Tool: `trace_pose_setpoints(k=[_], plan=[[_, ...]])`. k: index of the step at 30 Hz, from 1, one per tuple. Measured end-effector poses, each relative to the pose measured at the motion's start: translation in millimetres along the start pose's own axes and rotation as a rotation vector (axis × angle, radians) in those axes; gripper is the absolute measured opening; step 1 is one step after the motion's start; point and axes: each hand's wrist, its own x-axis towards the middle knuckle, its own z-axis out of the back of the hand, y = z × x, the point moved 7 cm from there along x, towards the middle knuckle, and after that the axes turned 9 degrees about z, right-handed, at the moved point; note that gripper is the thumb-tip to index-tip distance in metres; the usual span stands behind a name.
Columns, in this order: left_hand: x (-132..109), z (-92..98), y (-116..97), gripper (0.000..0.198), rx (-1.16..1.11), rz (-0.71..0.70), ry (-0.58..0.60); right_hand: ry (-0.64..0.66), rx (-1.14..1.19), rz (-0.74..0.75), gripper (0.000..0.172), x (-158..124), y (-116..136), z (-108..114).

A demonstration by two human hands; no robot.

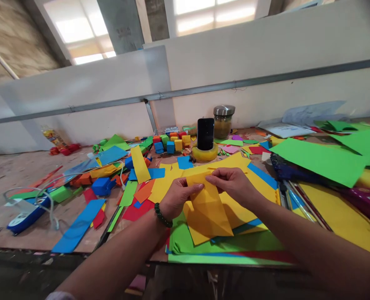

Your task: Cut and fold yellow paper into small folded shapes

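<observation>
Yellow paper sheet [208, 210], folded to a point, was held center frame over a stack of colored sheets [197, 246] at the worktable's [16, 166] near edge. L to R: a blue strip [78, 227] lay flat; the left hand [180, 196], w/ green bead bracelet [162, 216], pinched the sheet's top-left edge; the right hand [235, 185] pinched its top edge close beside; a large green sheet [322, 160] lay far right. Behind: phone [205, 133] upright in a tape roll [205, 153].
</observation>
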Motion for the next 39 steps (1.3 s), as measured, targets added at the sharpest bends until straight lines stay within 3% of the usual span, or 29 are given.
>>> trace_pose_setpoints(k=[11,17,20,22,24,26,28,31,34,39], plan=[[-2,-3.0,3,0.046,0.041,0.037,-0.020,-0.031,0.014,-0.005,0.043,-1,0,4],[12,19.6,2,0.048,0.194,0.048,-0.167,-0.062,-0.001,-0.074,0.042,3,-17,4],[13,35.0,-13,0.031,0.548,-0.122,-0.397,-0.062,-0.182,-0.096,0.040,9,-38,5],[3,21.3,-25,0.021,0.885,-0.354,-0.443,-0.067,-0.328,-0.096,0.037,12,-48,7],[-8,-8.9,-17,0.028,1.194,-0.487,-0.297,-0.069,-0.430,-0.084,0.032,14,-54,8],[-21,-32.8,5,0.042,1.422,-0.436,-0.146,-0.062,-0.502,-0.067,0.028,15,-55,8],[-34,-43.4,20,0.068,1.526,-0.362,-0.130,-0.046,-0.575,-0.054,0.026,15,-54,8],[-47,-47.7,38,0.095,1.558,-0.276,-0.030,-0.018,-0.669,-0.054,0.026,15,-53,6],[-51,-42.6,48,0.101,1.557,-0.241,0.072,0.020,-0.745,-0.063,0.026,15,-55,4],[-49,-36.1,50,0.107,1.539,-0.249,0.096,0.079,-0.849,-0.104,0.025,16,-60,5]])
